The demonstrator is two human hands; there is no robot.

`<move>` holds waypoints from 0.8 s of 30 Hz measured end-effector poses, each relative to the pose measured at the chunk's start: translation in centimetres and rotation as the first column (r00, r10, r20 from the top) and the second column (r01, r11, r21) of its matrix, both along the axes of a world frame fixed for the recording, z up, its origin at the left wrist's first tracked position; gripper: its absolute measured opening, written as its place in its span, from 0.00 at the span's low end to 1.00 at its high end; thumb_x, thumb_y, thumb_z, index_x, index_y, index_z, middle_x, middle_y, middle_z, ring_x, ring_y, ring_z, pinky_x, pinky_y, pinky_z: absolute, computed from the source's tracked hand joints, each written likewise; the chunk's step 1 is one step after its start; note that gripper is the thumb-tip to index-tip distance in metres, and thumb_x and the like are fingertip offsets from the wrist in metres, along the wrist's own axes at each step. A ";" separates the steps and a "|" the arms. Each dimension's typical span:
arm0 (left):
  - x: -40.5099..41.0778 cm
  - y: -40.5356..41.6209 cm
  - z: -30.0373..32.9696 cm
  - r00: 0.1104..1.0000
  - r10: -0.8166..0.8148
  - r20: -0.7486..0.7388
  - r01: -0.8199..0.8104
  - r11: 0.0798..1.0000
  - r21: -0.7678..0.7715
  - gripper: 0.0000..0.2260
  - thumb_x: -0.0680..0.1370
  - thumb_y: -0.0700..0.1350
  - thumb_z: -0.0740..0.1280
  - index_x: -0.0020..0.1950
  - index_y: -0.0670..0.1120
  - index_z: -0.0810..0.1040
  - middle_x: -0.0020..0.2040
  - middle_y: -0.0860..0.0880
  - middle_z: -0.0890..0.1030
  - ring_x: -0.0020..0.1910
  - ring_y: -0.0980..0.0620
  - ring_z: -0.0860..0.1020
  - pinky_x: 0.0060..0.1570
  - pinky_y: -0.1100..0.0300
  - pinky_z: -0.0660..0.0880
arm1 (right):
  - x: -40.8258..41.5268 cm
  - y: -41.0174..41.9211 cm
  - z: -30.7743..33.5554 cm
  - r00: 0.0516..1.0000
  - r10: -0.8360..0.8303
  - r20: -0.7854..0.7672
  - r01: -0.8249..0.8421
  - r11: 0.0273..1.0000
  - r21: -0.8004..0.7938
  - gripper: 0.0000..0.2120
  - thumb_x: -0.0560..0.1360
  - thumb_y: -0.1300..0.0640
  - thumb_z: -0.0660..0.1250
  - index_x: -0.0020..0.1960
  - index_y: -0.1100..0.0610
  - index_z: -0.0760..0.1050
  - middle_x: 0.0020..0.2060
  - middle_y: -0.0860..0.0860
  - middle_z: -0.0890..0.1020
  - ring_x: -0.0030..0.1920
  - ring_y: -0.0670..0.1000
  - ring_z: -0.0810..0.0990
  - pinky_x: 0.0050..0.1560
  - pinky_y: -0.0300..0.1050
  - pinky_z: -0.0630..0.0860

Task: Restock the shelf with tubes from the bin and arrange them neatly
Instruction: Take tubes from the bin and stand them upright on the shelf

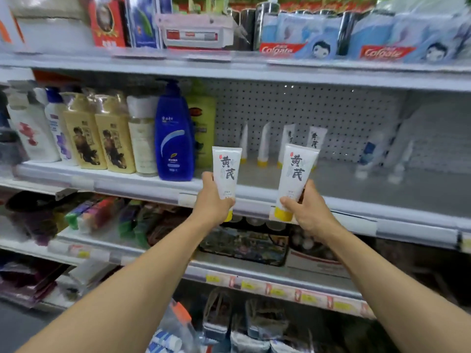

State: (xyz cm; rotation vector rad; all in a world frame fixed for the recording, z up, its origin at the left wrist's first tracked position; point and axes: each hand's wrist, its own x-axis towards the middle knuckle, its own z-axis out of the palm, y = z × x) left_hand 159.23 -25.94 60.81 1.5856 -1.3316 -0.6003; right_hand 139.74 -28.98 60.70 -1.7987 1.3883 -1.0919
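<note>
White glossy tubes, yellow-capped: left hand grips 1, right hand another.

We see smooth, matt white plastic tubes, a glossy blue plastic bottle, and a painted metal pegboard behind.

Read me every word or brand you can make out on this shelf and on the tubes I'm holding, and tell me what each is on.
"Colgate": red band on the left toothpaste pack, top shelf.
"Colgate": red band on the right toothpaste pack.
"黄芪": tube in left hand.
"黄芪": tube in right hand.
Blue bottle, yellow bottles, price tags, small print on tubes: too blurred to read.
</note>
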 end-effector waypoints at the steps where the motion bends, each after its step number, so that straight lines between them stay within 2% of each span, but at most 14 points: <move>1: -1.0 -0.9 0.3 1.000 -0.013 0.001 0.013 1.000 0.003 0.20 0.75 0.36 0.66 0.61 0.43 0.59 0.63 0.46 0.71 0.56 0.47 0.71 0.48 0.57 0.69 | -1.1 -0.7 0.3 1.000 -0.030 0.000 0.030 0.999 -0.011 0.20 0.76 0.58 0.65 0.64 0.58 0.62 0.63 0.52 0.73 0.56 0.49 0.73 0.50 0.43 0.69; 5: -4.3 -5.1 1.3 0.998 -0.059 0.005 0.060 0.998 -0.018 0.19 0.75 0.36 0.66 0.59 0.44 0.59 0.64 0.45 0.72 0.58 0.46 0.71 0.49 0.56 0.70 | -5.1 -4.3 1.1 0.989 -0.145 0.032 0.145 0.989 -0.004 0.21 0.76 0.59 0.66 0.64 0.61 0.61 0.63 0.53 0.73 0.56 0.51 0.73 0.50 0.44 0.69; 10: -7.2 -10.6 2.2 0.998 -0.061 0.011 0.061 0.998 -0.013 0.19 0.75 0.36 0.66 0.59 0.45 0.60 0.59 0.46 0.72 0.55 0.44 0.72 0.47 0.53 0.73 | -9.4 -10.9 1.3 0.964 -0.260 0.046 0.261 0.965 -0.012 0.21 0.75 0.60 0.66 0.64 0.61 0.63 0.59 0.54 0.75 0.53 0.51 0.72 0.49 0.44 0.68; 13: -8.7 -13.9 2.5 0.999 -0.048 -0.003 0.048 0.998 -0.035 0.20 0.74 0.36 0.66 0.62 0.44 0.62 0.56 0.46 0.74 0.53 0.45 0.74 0.47 0.55 0.72 | -11.2 -15.7 1.5 0.946 -0.300 0.119 0.302 0.953 0.003 0.20 0.73 0.65 0.67 0.62 0.60 0.62 0.60 0.57 0.74 0.58 0.55 0.74 0.55 0.47 0.70; 15: -9.5 -16.0 2.3 0.999 -0.037 0.017 0.037 0.998 -0.057 0.22 0.73 0.35 0.67 0.64 0.42 0.63 0.55 0.45 0.75 0.55 0.44 0.75 0.52 0.53 0.74 | -12.2 -18.4 1.7 0.943 -0.314 0.110 0.314 0.949 0.016 0.22 0.73 0.65 0.68 0.62 0.61 0.62 0.63 0.59 0.73 0.63 0.60 0.73 0.57 0.49 0.71; 17: -10.1 -17.8 2.1 1.000 -0.017 0.023 0.018 0.997 -0.069 0.22 0.73 0.34 0.67 0.63 0.41 0.62 0.54 0.47 0.72 0.55 0.46 0.73 0.53 0.52 0.74 | -12.9 -20.6 1.5 0.952 -0.302 0.042 0.304 0.953 -0.024 0.21 0.73 0.63 0.69 0.60 0.63 0.61 0.62 0.61 0.74 0.62 0.60 0.74 0.52 0.46 0.70; 19: -10.6 -19.5 2.1 1.000 0.020 -0.012 -0.021 0.998 -0.057 0.25 0.72 0.34 0.69 0.64 0.40 0.61 0.56 0.46 0.72 0.57 0.46 0.73 0.52 0.56 0.72 | -13.3 -22.5 1.2 0.957 -0.290 0.030 0.291 0.955 -0.057 0.20 0.72 0.64 0.69 0.56 0.61 0.60 0.57 0.61 0.75 0.59 0.61 0.75 0.48 0.44 0.70; 24: -10.9 -21.5 1.8 0.994 0.105 0.027 -0.104 0.994 -0.041 0.27 0.71 0.37 0.71 0.65 0.41 0.61 0.64 0.43 0.73 0.61 0.43 0.74 0.51 0.59 0.69 | -12.9 -25.8 0.5 0.946 -0.325 0.012 0.325 0.944 -0.052 0.23 0.72 0.68 0.67 0.63 0.67 0.60 0.62 0.63 0.73 0.59 0.61 0.75 0.44 0.43 0.70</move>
